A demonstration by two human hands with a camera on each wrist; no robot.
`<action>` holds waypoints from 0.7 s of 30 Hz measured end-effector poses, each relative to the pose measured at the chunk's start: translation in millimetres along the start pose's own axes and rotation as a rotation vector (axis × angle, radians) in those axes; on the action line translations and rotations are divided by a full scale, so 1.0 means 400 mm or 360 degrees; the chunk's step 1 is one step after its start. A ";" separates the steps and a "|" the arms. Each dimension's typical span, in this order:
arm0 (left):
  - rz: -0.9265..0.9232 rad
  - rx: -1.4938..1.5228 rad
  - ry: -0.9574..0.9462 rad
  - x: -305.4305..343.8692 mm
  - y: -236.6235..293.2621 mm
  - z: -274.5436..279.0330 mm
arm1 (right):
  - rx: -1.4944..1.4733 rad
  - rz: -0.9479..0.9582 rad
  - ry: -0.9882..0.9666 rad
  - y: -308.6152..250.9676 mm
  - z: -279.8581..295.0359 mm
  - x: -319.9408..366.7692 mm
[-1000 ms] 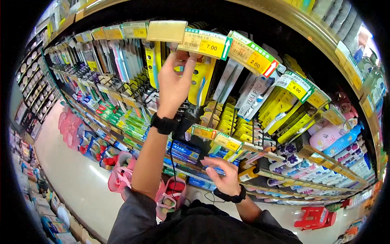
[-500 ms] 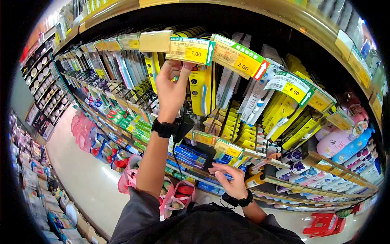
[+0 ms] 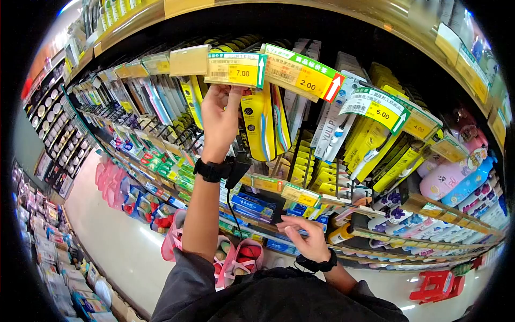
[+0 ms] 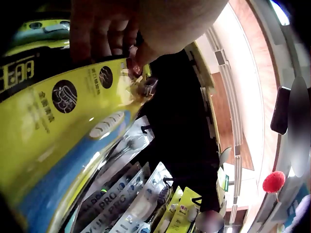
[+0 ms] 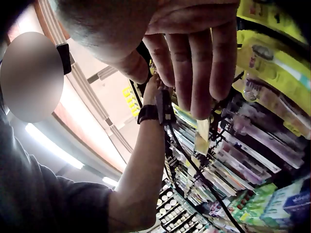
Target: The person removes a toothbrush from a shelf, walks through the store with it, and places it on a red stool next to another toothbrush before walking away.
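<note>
My left hand (image 3: 221,121) is raised to the hanging rack, just under the 7.00 price tag (image 3: 236,70). Its thumb and fingers pinch the top edge of a yellow toothbrush package (image 4: 63,111), which has a blue-handled brush behind clear plastic. In the head view that package (image 3: 256,126) hangs beside another yellow one with a striped brush (image 3: 280,123). The thumb covers the package's top corner. Lower down, in front of the shelves, my right hand (image 3: 304,236) is held with loosely extended fingers and nothing in it. In the right wrist view its fingers (image 5: 199,73) hang relaxed.
White toothbrush packs (image 3: 335,134) and more yellow packs (image 3: 367,155) hang to the right. Toothpaste boxes (image 3: 252,206) fill the shelf below. Pink bags (image 3: 174,236) stand on the floor (image 3: 123,225), and a red stool (image 3: 432,287) is at right. A cable (image 5: 204,174) runs from the left wrist.
The view has shifted, so the tags sit further left. My left hand stays at the yellow package, which now shows more fully beside its neighbour. The right hand has moved slightly lower.
</note>
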State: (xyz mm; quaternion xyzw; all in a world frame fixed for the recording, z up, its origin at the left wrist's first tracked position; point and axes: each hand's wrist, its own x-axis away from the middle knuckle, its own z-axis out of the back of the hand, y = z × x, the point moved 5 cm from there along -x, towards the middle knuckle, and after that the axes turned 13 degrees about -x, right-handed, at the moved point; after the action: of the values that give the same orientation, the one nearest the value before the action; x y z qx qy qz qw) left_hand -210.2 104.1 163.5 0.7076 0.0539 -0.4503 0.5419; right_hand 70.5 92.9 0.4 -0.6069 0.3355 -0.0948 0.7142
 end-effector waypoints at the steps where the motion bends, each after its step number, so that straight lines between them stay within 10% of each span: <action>1: 0.0032 -0.0026 0.0006 -0.001 -0.003 0.001 | 0.0004 0.0007 0.0008 0.001 0.001 0.001; 21: -0.0424 -0.0606 0.0505 0.228 0.073 0.008 | 0.0748 0.0763 0.0708 -0.185 0.161 -0.050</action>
State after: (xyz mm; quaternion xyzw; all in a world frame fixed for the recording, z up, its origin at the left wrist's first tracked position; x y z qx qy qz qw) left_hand -142.1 52.1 121.0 0.6413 0.3144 -0.3828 0.5859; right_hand 113.7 137.2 79.1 -0.2963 0.5832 -0.1286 0.7453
